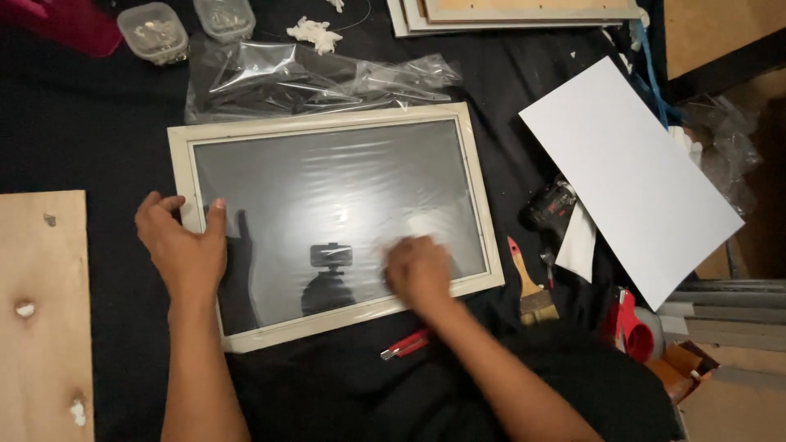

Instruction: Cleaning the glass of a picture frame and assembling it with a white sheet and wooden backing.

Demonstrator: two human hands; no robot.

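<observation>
One head-worn camera looks steeply down from close above the bench (98, 123), facing its far edge; the person's forearms enter from the near edge. No second view.

The left hand (182, 250) lies flat, palm down, fingers spread and thumb apart, its bare forearm running straight down from it. The right hand (417, 270) is blurred, fingers curled under, forearm angling down to the right.

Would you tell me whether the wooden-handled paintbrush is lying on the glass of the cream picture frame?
No, the wooden-handled paintbrush lies on the black cloth right of the cream picture frame.
</observation>
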